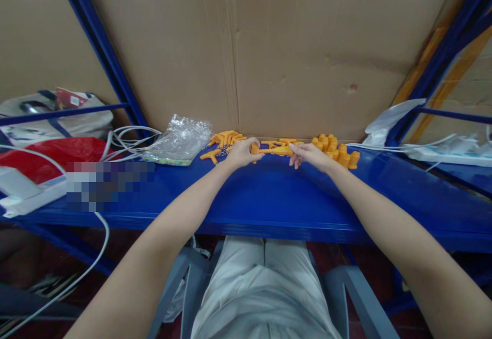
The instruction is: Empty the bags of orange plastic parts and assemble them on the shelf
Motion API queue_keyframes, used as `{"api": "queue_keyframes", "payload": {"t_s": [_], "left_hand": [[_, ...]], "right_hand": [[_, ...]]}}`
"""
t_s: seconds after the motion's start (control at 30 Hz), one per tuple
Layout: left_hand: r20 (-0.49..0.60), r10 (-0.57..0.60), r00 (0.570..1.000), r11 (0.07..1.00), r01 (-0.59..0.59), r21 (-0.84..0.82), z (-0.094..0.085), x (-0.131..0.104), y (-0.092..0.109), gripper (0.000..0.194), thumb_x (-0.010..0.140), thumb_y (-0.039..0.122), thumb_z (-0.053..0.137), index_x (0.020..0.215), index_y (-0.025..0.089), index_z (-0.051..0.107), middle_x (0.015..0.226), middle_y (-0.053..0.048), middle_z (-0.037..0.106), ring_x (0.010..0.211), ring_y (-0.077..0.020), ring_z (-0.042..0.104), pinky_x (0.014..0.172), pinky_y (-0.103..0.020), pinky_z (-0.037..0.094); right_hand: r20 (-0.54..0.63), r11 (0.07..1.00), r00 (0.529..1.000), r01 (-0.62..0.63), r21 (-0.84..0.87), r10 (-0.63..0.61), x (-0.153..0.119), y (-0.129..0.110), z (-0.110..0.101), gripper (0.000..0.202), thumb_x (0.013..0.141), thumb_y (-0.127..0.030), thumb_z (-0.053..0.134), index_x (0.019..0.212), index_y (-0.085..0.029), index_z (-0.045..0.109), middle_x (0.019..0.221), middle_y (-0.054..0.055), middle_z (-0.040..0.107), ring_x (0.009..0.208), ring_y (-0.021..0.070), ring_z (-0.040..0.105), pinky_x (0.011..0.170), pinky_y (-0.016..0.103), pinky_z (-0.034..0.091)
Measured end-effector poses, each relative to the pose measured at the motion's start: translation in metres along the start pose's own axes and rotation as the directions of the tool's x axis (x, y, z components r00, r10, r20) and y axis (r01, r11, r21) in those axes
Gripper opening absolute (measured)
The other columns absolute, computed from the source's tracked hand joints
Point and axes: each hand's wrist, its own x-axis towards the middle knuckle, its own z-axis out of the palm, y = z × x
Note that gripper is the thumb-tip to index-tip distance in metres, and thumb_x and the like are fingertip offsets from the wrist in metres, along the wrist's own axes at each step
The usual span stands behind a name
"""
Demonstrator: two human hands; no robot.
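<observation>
In the head view, an orange plastic piece with a ribbed, screw-like neck (280, 151) lies level between my two hands, just above the blue tabletop. My left hand (241, 154) is closed around its round left end (254, 149), thumb and fingers curled on either side. My right hand (310, 156) pinches the opposite, thicker end, its lower fingers loosely bent. Beyond my left hand is a heap of orange T-shaped handles (226, 138) with small chain-like bits. Just right of my right hand stand several orange cup-like pieces (338, 152) in a cluster.
The blue table (269, 200) ends close to my lap. At left lie a clear plastic bag (180, 139), a red bag (61, 157) and white cables (130, 134). Cardboard (307, 62) walls the back between blue posts. A white power strip (453, 155) is at right.
</observation>
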Motion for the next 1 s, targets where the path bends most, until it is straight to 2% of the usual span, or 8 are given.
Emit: {"api": "queue_keyframes", "payload": {"t_s": [0.13,0.23,0.37,0.5,0.63,0.8,0.9,1.0], "left_hand": [[-0.012,-0.040,0.999,0.999,0.041,0.021,-0.001,0.000,0.003,0.025,0.071,0.029,0.079,0.083,0.020,0.059,0.053,0.010,0.043,0.052,-0.0110,0.043,0.055,-0.023,0.029],[-0.032,-0.064,0.997,0.997,0.065,0.031,-0.002,0.001,0.003,0.026,0.072,0.032,0.079,0.084,0.021,0.059,0.053,0.010,0.043,0.052,-0.0116,0.044,0.055,-0.023,0.029],[-0.046,-0.048,0.998,0.998,0.050,0.031,-0.002,0.001,-0.002,0.028,0.072,0.036,0.080,0.083,0.021,0.059,0.055,0.008,0.047,0.055,-0.0124,0.048,0.056,-0.023,0.030],[-0.054,-0.046,0.997,0.998,0.049,0.046,-0.003,0.001,-0.005,0.030,0.073,0.041,0.079,0.082,0.022,0.058,0.057,0.007,0.051,0.058,-0.0133,0.051,0.058,-0.023,0.032],[-0.055,-0.038,0.998,0.997,0.042,0.072,-0.003,0.000,-0.004,0.031,0.073,0.043,0.079,0.083,0.022,0.059,0.059,0.005,0.053,0.061,-0.0147,0.054,0.060,-0.024,0.033],[-0.071,-0.012,0.997,0.995,0.019,0.099,-0.001,-0.001,-0.002,0.032,0.073,0.045,0.080,0.085,0.022,0.060,0.058,0.006,0.052,0.060,-0.0147,0.053,0.059,-0.025,0.032],[-0.066,-0.036,0.997,0.995,0.042,0.094,-0.002,-0.001,0.000,0.032,0.074,0.044,0.079,0.085,0.022,0.060,0.059,0.006,0.052,0.061,-0.0151,0.054,0.060,-0.025,0.034],[-0.067,-0.059,0.996,0.995,0.064,0.076,-0.003,-0.001,0.002,0.031,0.074,0.043,0.079,0.084,0.021,0.060,0.058,0.006,0.052,0.060,-0.0148,0.054,0.059,-0.024,0.034]], "right_hand": [[-0.055,0.996,0.996,-0.079,-0.044,0.076,0.001,-0.004,0.005,0.055,0.094,-0.066,0.056,0.072,-0.016,0.063,0.059,0.007,0.069,0.044,0.0101,0.058,0.044,0.020,0.044],[-0.086,0.994,0.991,-0.107,-0.031,0.104,0.003,-0.002,0.005,0.051,0.097,-0.062,0.053,0.081,-0.016,0.065,0.070,0.008,0.074,0.046,0.0099,0.061,0.043,0.020,0.044],[-0.081,0.998,0.995,-0.053,0.025,0.055,0.004,0.005,0.002,0.027,0.096,-0.038,0.066,0.113,-0.017,0.065,0.100,0.009,0.077,0.059,0.0103,0.068,0.052,0.020,0.052],[-0.075,0.998,0.997,0.028,0.053,-0.024,0.006,0.012,0.000,0.039,0.085,-0.023,0.077,0.121,-0.019,0.062,0.102,0.006,0.077,0.063,0.0106,0.069,0.057,0.022,0.055],[-0.045,0.998,0.999,0.020,0.063,-0.017,0.005,0.009,0.000,0.026,0.085,-0.036,0.079,0.100,-0.017,0.068,0.090,0.007,0.078,0.060,0.0109,0.068,0.056,0.022,0.053],[-0.007,0.999,1.000,0.003,0.037,-0.003,0.001,0.002,0.003,0.047,0.086,-0.061,0.070,0.073,-0.017,0.066,0.071,0.008,0.074,0.055,0.0111,0.064,0.053,0.021,0.050],[-0.030,1.000,0.999,-0.014,0.025,0.015,0.002,0.000,0.006,0.050,0.090,-0.065,0.063,0.073,-0.018,0.063,0.067,0.008,0.072,0.052,0.0111,0.062,0.048,0.020,0.047],[-0.070,1.000,0.997,-0.023,-0.009,0.022,0.003,0.001,0.006,0.041,0.093,-0.058,0.064,0.087,-0.018,0.065,0.080,0.009,0.075,0.053,0.0109,0.063,0.045,0.020,0.046]]}}
